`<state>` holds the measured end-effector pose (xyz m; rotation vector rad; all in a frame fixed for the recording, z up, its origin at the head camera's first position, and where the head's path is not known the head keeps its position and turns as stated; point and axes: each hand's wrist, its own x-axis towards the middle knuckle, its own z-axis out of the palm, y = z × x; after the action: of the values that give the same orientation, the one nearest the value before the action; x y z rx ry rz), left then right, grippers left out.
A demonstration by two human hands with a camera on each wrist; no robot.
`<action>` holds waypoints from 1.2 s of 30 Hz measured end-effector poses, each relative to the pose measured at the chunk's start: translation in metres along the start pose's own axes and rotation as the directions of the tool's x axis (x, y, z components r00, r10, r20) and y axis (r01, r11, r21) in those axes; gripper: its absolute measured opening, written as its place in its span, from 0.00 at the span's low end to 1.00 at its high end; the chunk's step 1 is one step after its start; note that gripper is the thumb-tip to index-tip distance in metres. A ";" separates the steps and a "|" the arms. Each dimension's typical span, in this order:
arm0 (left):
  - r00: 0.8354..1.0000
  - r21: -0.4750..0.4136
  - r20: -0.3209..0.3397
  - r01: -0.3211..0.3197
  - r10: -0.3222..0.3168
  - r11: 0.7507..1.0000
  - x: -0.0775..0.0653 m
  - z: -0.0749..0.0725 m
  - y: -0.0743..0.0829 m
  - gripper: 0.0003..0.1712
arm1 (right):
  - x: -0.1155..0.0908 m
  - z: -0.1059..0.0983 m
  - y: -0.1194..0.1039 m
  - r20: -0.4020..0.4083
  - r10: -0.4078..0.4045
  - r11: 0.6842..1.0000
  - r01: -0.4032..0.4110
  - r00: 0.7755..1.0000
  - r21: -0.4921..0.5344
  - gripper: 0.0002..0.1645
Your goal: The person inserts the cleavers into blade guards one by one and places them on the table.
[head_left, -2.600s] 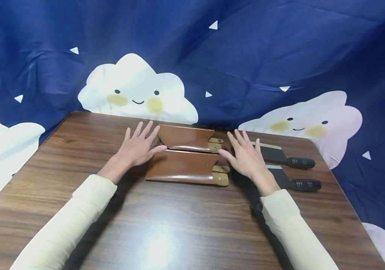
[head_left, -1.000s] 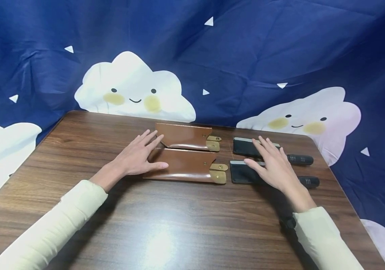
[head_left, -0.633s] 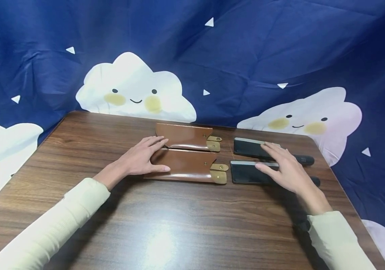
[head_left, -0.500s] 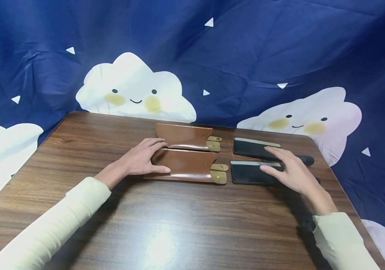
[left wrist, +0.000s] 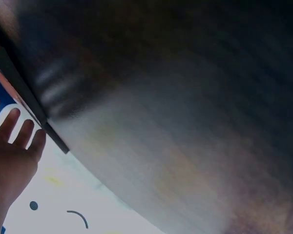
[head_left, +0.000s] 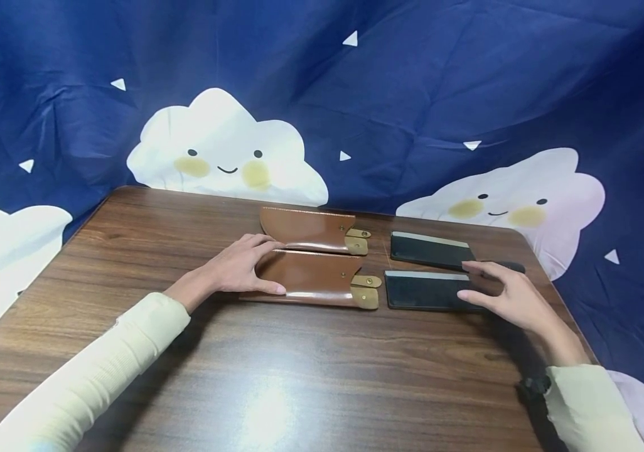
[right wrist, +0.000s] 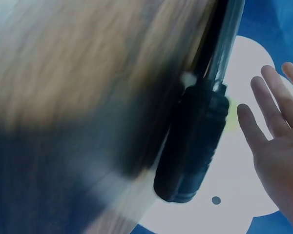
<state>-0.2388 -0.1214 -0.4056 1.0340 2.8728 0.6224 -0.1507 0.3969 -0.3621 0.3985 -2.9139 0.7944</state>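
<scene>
Two brown leather knife sheaths lie one behind the other mid-table, the far sheath (head_left: 307, 229) and the near sheath (head_left: 311, 276), their tan snap straps to the right. My left hand (head_left: 234, 263) is at their left end, thumb over the near sheath; whether it touches is unclear. Right of the sheaths lie two dark-bladed cleavers, the far cleaver (head_left: 429, 250) and the near cleaver (head_left: 423, 292). My right hand (head_left: 511, 298) is spread over their handle ends, hiding the near handle. In the right wrist view, a black ribbed handle (right wrist: 193, 141) stands apart from the fingers.
Everything lies on a brown wood-grain table (head_left: 299, 376). Behind it hangs a blue curtain (head_left: 356, 94) with smiling clouds, close to the table's back edge. The cleaver handles point toward the right table edge.
My right hand has moved from beside the sheaths, across the cleaver blades, to their handle ends on the right. The left hand has shifted slightly, its fingers bending more. Sheaths and cleavers have stayed put.
</scene>
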 end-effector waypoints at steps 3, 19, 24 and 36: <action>1.000 0.012 0.018 -0.001 0.001 1.000 0.001 0.001 0.000 0.62 | -0.003 -0.002 0.006 -0.011 0.016 1.000 -0.016 1.000 0.002 0.35; 0.996 0.077 0.075 -0.050 0.044 0.996 0.003 0.004 0.002 0.66 | -0.015 -0.009 0.033 0.076 0.109 0.993 -0.105 0.991 -0.056 0.30; 0.994 0.102 0.099 -0.060 0.050 0.993 0.004 0.005 0.004 0.68 | -0.016 -0.011 0.041 0.090 0.144 0.989 -0.140 0.985 -0.053 0.28; 0.988 0.140 0.147 -0.058 0.037 0.988 0.002 0.006 0.002 0.69 | -0.018 -0.009 0.061 0.104 0.108 0.994 -0.105 0.989 -0.034 0.20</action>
<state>-0.2387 -0.1163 -0.4106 1.1184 2.8083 0.3298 -0.1495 0.4563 -0.3866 0.2936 -3.0642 0.7672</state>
